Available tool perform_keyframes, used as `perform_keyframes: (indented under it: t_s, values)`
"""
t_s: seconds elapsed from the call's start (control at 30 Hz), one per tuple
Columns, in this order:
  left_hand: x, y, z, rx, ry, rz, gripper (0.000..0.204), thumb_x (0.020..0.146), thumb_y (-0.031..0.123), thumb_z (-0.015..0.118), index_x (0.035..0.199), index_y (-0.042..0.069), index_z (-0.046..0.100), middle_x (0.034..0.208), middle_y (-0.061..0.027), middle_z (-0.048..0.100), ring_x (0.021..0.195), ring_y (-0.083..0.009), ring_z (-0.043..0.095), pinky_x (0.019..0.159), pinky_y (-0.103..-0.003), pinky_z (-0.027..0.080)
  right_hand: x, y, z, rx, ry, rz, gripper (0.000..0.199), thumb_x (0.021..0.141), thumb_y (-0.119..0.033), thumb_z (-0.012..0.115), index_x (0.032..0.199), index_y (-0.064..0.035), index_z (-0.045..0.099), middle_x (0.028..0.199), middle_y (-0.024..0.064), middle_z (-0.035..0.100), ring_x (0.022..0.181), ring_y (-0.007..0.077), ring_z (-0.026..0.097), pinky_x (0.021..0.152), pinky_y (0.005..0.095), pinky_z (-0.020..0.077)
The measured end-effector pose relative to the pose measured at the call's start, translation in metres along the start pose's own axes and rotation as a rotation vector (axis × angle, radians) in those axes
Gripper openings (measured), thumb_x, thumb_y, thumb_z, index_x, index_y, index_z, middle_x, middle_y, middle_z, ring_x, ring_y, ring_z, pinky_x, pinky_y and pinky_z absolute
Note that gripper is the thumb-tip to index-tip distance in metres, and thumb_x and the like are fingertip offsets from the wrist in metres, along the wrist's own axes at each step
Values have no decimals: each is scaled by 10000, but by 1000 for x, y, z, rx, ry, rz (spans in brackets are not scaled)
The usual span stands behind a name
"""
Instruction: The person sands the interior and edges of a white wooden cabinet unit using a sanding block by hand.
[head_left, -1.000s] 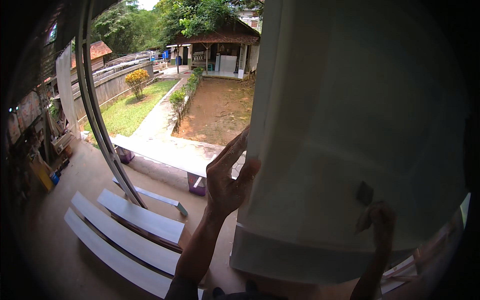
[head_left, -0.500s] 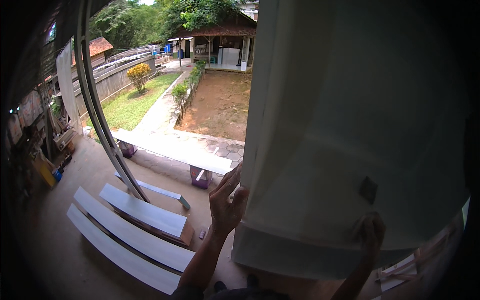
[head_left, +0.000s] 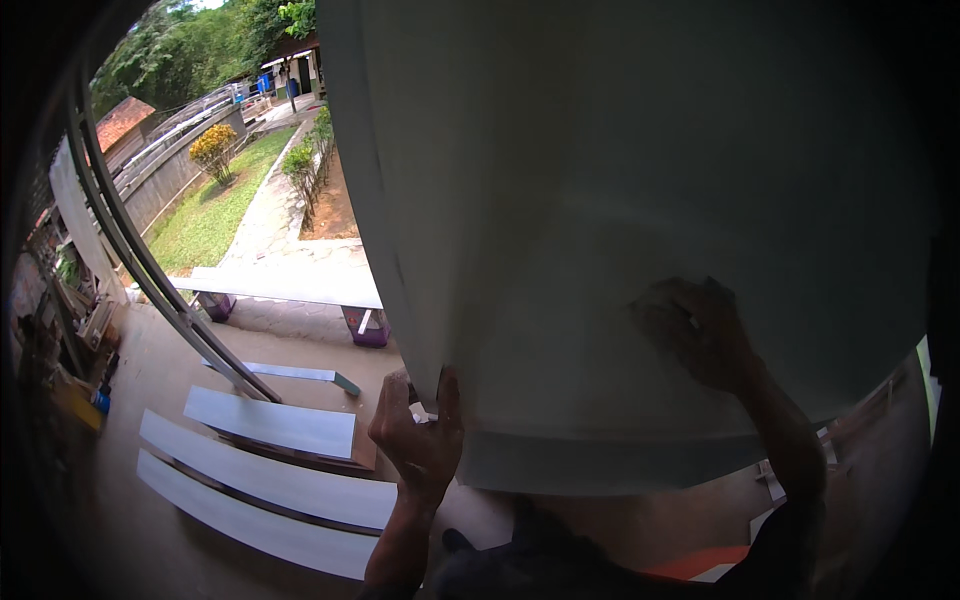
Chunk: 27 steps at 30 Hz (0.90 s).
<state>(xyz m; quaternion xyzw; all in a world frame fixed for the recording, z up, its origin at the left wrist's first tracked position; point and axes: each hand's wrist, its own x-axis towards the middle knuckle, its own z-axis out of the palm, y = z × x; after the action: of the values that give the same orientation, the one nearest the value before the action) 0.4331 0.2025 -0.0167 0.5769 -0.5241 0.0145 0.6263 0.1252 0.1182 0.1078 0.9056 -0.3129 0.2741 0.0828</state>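
A large pale board-like piece [head_left: 560, 300], with a narrower side face and a band along its bottom, stands upright in front of me, mostly in shadow. My left hand [head_left: 418, 440] is at its lower left edge, thumb on the front face and fingers round the side. Against the front face, higher up, my right hand [head_left: 695, 325] is closed with bent fingers. A dark patch shows by its knuckles, and whatever lies under the fingers is too dim to make out.
Several long white boards [head_left: 270, 475] lie low on the floor at left. Another white board [head_left: 290, 287] rests on purple supports [head_left: 366, 327] by the open side. A metal post [head_left: 150, 280] rises at left. Outside are grass [head_left: 215, 220] and a paved path [head_left: 265, 195].
My right hand has moved up the front face, to where a dark diamond-shaped patch showed before. My left hand has changed from lying along the edge to clasping it. The view has turned right.
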Motion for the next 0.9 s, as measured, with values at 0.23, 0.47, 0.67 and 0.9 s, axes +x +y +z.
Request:
perform_keyframes:
  t_s: [0.23, 0.47, 0.67, 0.9]
  values:
    - [1, 21, 17, -130, 46, -299, 205, 910, 144, 773, 930, -50, 707, 843, -148, 703, 793, -246, 690, 731, -370, 521, 153, 137, 82, -402, -285, -114, 242, 985, -107, 562, 1209, -88, 651, 1279, 58, 599, 1143, 226, 615, 830, 388, 591]
    - [1, 27, 26, -140, 252, -363, 268, 892, 204, 809, 967, -46, 744, 837, -109, 729, 826, -182, 662, 799, -366, 503, 241, 175, 186, -437, -147, -322, 277, 980, -103, 513, 1215, -106, 659, 1256, 90, 627, 1129, 266, 642, 853, 418, 592]
    - [1, 35, 25, -165, 265, -335, 278, 890, 222, 811, 975, -35, 753, 836, -103, 732, 832, -185, 648, 821, -358, 490, 254, 178, 194, -448, -162, -286, 230, 976, -144, 535, 1131, -94, 696, 1145, 101, 680, 1089, 270, 664, 873, 423, 584]
    - [-4, 19, 19, -121, 241, -348, 285, 876, 215, 820, 1003, -31, 755, 911, -125, 746, 885, -222, 665, 874, -383, 491, 253, 176, 206, -370, 43, -409, 156, 915, -184, 665, 1012, -86, 739, 1026, 71, 701, 1031, 251, 668, 885, 400, 574]
